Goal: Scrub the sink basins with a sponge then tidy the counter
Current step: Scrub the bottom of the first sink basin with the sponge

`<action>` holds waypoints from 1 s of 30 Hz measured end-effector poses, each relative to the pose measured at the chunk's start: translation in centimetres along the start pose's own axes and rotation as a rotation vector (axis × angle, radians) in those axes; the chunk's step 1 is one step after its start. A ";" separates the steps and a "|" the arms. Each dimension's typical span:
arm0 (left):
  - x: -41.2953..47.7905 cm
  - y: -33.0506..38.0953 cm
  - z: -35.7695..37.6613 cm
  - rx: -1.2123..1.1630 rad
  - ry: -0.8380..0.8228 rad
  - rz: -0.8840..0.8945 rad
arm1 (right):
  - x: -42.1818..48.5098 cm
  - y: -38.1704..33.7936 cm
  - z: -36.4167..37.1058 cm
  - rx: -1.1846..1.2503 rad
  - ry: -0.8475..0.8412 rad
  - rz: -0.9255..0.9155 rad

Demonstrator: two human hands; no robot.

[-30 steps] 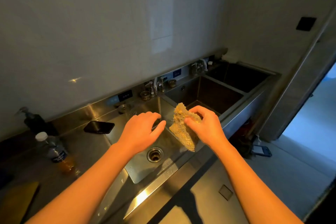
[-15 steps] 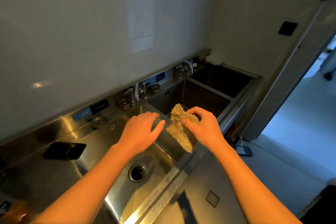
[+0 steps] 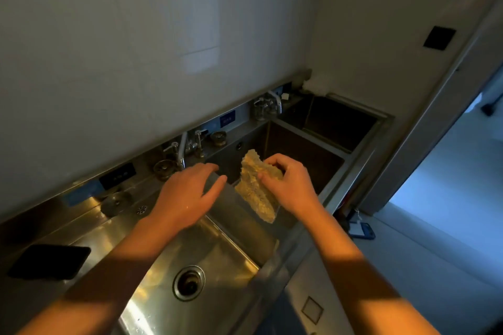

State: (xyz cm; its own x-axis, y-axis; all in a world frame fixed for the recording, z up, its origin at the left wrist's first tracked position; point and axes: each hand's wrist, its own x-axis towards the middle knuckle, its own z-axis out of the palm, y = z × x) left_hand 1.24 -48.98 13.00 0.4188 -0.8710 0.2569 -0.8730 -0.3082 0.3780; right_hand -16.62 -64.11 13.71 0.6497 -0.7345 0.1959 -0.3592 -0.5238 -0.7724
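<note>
Sponge [image 3: 257, 187] pinched near its upper end by right hand [image 3: 292, 185], fingers curled round it. Hangs over divider [image 3: 239, 215] between near basin [image 3: 223, 253] and middle basin [image 3: 304, 155]; touching steel or not, cannot tell. Left hand [image 3: 187, 196] empty, fingers loosely spread at divider's back end, contact unclear. Gleams wet round drain [image 3: 188, 283], so near basin possibly scrubbed. Middle basin and far basin [image 3: 343, 122] dark, seemingly dry, likely left to do. Tidying not begun, judging by phone [image 3: 49, 261] lying on counter [image 3: 16, 296]. Open room rightward and down into middle basin. Faucet [image 3: 181, 153] close behind left hand, divider edge just below sponge.
</note>
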 end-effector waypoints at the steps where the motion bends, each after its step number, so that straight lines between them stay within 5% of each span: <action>1: 0.5 -0.1 0.3 0.002 0.001 -0.023 | 0.9 0.5 -0.1 0.007 -0.025 -0.012; 13: 12.3 10.6 8.6 0.090 0.060 -0.143 | 11.9 11.4 -10.5 0.101 -0.146 -0.048; 30: 34.9 29.5 27.0 -0.096 -0.139 0.183 | 19.1 33.6 -31.2 0.024 0.111 0.203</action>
State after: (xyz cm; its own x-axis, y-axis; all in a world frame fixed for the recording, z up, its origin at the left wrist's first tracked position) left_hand -16.65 -98.82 9.16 0.2120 -0.9552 0.2065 -0.9007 -0.1090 0.4206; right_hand -37.22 -109.16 10.39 0.4875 -0.8675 0.0990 -0.4579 -0.3505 -0.8170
